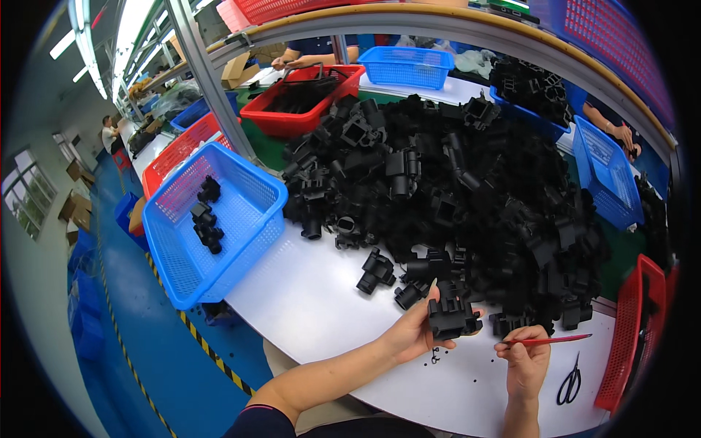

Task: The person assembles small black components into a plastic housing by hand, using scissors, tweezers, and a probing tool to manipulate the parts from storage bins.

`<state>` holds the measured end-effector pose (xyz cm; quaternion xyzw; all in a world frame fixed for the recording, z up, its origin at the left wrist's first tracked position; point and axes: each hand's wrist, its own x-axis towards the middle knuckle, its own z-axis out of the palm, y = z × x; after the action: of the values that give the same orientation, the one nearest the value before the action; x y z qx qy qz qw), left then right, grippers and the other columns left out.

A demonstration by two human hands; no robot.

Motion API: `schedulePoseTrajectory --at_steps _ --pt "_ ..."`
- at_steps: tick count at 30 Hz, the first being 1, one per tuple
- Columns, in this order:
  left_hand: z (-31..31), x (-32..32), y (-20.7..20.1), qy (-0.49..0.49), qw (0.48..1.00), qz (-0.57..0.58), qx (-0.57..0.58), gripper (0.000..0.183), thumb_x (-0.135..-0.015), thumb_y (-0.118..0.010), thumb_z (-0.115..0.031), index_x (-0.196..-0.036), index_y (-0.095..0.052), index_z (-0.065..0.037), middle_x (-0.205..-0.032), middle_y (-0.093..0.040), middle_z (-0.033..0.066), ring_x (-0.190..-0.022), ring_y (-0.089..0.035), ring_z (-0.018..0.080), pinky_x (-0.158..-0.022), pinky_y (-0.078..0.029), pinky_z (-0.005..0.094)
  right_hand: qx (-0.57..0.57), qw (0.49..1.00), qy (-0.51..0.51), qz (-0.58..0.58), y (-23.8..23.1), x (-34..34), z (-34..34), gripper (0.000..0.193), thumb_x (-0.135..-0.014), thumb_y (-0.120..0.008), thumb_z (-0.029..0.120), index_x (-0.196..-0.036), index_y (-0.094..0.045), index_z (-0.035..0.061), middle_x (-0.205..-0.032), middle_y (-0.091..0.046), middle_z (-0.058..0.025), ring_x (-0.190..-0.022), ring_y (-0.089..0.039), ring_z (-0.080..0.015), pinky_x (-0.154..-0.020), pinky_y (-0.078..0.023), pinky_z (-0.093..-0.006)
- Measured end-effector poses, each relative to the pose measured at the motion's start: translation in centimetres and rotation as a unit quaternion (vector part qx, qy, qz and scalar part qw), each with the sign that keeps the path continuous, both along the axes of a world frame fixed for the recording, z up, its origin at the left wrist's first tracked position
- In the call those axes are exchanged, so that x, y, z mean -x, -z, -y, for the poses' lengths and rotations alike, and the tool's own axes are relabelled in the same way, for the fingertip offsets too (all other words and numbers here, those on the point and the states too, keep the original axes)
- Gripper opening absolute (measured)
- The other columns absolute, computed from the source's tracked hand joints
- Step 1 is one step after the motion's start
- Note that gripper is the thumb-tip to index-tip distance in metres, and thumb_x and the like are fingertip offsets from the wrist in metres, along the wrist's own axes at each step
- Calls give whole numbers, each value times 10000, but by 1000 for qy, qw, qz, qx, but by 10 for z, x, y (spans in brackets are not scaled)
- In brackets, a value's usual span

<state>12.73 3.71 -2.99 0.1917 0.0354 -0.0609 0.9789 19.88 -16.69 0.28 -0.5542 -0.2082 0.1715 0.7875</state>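
My left hand (410, 336) is closed round a black moulded plastic part (450, 315), held above the white table near its front edge. To its right, my right hand (527, 365) pinches a slim red stick-like tool (551, 340) that points right; its working end is too small to make out. The tool and the part are apart. Just beyond both hands rises a large heap of similar black plastic parts (438, 175). One loose part (376, 271) lies at the heap's near left edge. Black-handled scissors (569, 382) lie right of my right hand.
A blue basket (182, 292) at the left holds several black parts. A red basket (621, 343) stands at the right edge. Behind the heap are a red basket (266, 120) and a blue basket (405, 62), under a metal frame (438, 18). Co-workers' hands (621, 135) show at the far side.
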Motion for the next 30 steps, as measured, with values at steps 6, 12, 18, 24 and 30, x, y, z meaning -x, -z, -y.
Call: schedulePoseTrajectory --at_steps 6,12,18,24,30 --pt "15 7 -5 20 997 29 -76 423 -911 -404 -410 -1197 -399 -98 -1304 -396 212 -1147 -477 282 -835 -514 405 -1 1000 2 -11 13 12 9 243 -800 -648 149 -933 -526 -12 -842 -608 -139 -728 -642 -213 -627 -543 -268" --pt "15 7 -11 82 993 81 3 389 -933 -390 -353 -1241 -386 -115 -1318 -404 138 -1167 -453 219 -919 -447 398 -12 996 -11 -93 -14 17 -3 228 -779 -630 48 -988 -574 -27 -890 -628 -120 -733 -622 -179 -693 -506 -274" --pt "4 10 7 50 998 32 -31 534 -872 -418 -498 -1222 -424 -95 -1294 -336 302 -1164 -426 398 -757 -550 408 -3 996 -80 28 -19 8 -10 181 -818 -559 -9 -992 -583 -50 -920 -617 -164 -836 -632 -214 -774 -511 -306" --pt "12 5 10 48 999 22 4 565 -868 -366 -545 -1170 -439 -74 -1233 -384 334 -1097 -462 453 -678 -576 375 17 998 -29 50 -10 10 -1 156 -802 -592 1 -953 -627 -12 -911 -643 -126 -831 -628 -185 -749 -499 -281" --pt "14 13 13 27 994 20 -105 566 -871 -349 -553 -1175 -420 -80 -1211 -406 339 -1086 -478 446 -642 -576 345 108 988 -45 97 -15 11 5 174 -779 -629 26 -951 -650 1 -912 -658 -118 -819 -632 -162 -727 -493 -248"
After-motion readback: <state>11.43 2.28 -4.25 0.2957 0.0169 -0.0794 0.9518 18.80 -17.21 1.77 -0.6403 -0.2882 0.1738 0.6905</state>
